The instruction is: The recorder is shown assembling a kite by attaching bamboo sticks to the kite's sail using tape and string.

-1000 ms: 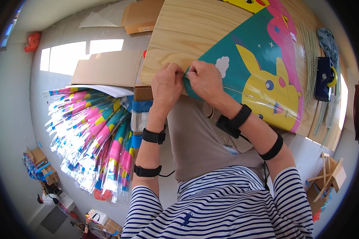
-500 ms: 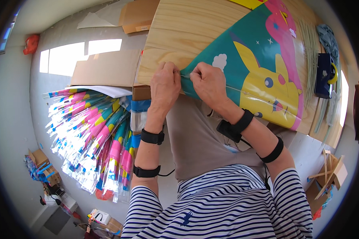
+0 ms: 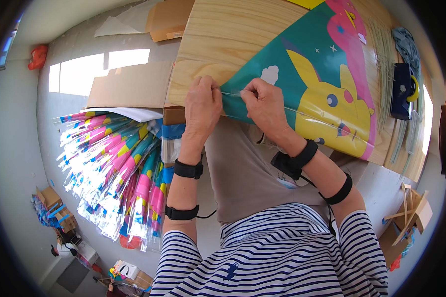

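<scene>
A thin printed sheet that looks like a kite sail (image 3: 262, 59), green with a yellow cartoon figure and a pink border, lies over the wooden board in front of me. A slim pale rod (image 3: 327, 120) runs along its near part. My left hand (image 3: 202, 106) is closed in a pinch at the sheet's pointed left corner. Just to its right, my right hand (image 3: 266, 106) is closed with thumb and forefinger pressed together on the sheet's near edge, by the rod. What exactly lies between the fingertips is hidden.
Several wrapped colourful bundles (image 3: 119, 168) fan out at the left, beside a cardboard box (image 3: 129, 84). Thin rods (image 3: 381, 79) lie along the board's (image 3: 223, 29) right side, near a dark blue tape dispenser (image 3: 401, 94) with a yellow roll. Cardboard pieces (image 3: 406, 222) stand lower right.
My right hand has slid a little to the right along the sheet's edge, widening the gap between my hands. My left hand and the sheet have shifted slightly left.
</scene>
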The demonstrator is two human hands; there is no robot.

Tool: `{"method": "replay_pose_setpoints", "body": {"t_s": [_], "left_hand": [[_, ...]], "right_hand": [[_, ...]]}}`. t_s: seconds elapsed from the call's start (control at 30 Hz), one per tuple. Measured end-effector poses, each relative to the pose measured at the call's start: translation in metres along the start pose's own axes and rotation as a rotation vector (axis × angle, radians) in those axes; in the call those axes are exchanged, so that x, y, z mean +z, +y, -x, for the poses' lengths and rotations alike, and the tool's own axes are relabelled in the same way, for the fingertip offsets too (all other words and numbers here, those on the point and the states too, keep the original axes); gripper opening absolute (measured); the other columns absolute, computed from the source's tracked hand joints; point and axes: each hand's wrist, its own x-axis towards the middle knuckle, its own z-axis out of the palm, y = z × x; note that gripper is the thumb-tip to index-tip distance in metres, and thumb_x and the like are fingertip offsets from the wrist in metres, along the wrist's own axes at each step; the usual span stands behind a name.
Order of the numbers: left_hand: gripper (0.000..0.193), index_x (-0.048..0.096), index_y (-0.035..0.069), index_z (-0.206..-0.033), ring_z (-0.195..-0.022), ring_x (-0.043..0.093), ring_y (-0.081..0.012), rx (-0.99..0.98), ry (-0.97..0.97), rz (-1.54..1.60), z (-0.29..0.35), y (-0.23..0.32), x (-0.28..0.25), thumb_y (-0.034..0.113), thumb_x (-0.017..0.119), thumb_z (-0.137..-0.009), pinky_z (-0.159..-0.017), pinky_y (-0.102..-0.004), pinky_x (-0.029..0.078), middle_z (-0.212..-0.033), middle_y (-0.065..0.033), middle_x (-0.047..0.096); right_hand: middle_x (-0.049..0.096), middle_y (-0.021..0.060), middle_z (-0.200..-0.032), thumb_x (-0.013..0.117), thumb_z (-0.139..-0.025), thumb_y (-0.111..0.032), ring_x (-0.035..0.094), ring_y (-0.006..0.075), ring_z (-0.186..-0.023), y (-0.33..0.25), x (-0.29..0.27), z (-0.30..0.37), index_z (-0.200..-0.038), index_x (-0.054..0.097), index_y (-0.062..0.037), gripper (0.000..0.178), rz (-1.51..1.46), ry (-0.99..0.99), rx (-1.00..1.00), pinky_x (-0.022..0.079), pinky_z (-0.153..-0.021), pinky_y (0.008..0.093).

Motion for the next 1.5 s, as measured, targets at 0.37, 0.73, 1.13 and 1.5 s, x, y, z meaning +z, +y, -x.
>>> {"method": "replay_pose_setpoints", "body": {"t_s": [0.37,0.73,1.13,1.5], "left_hand": [[0.009,0.068,0.003,-0.094,-0.081,0.064,-0.0311,0.227,-0.028,-0.038,0.002,-0.004,-0.022,-0.001,0.066,-0.087,-0.069,-0.0383,0.051,-0.088,-0.0128,0.063],[0.006,0.065,0.007,-0.089,-0.081,0.062,-0.0343,0.358,-0.029,-0.185,-0.006,-0.013,-0.014,0.002,0.067,-0.086,-0.070,-0.0433,0.050,-0.086,-0.0107,0.060],[0.007,0.060,0.006,-0.089,-0.080,0.059,-0.0359,0.386,-0.001,-0.220,-0.007,-0.016,-0.008,0.002,0.064,-0.087,-0.069,-0.0446,0.048,-0.086,-0.0121,0.057],[0.005,0.060,0.004,-0.092,-0.083,0.060,-0.0383,0.305,-0.008,-0.133,-0.007,-0.012,-0.009,0.001,0.063,-0.088,-0.072,-0.0461,0.048,-0.088,-0.0143,0.059]], "right_hand": [[0.067,0.0158,-0.074,0.065,-0.087,-0.017,0.066,0.0374,-0.071,0.000,0.001,0.000,-0.082,0.062,-0.0037,0.014,0.002,-0.018,-0.004,0.051,-0.064,0.0443],[0.068,0.0131,-0.075,0.068,-0.088,-0.021,0.067,0.0342,-0.071,0.000,-0.001,0.001,-0.083,0.065,-0.0042,0.018,-0.043,-0.058,0.028,0.050,-0.064,0.0425],[0.068,0.0106,-0.086,0.065,-0.092,-0.029,0.065,0.0342,-0.082,-0.007,-0.001,0.003,-0.088,0.071,-0.0074,0.023,0.011,-0.078,-0.010,0.049,-0.070,0.0426],[0.068,0.0062,-0.089,0.067,-0.089,-0.023,0.067,0.0299,-0.086,-0.006,-0.002,0.006,-0.095,0.076,-0.0137,0.014,0.087,-0.104,-0.077,0.051,-0.074,0.0406]]}}
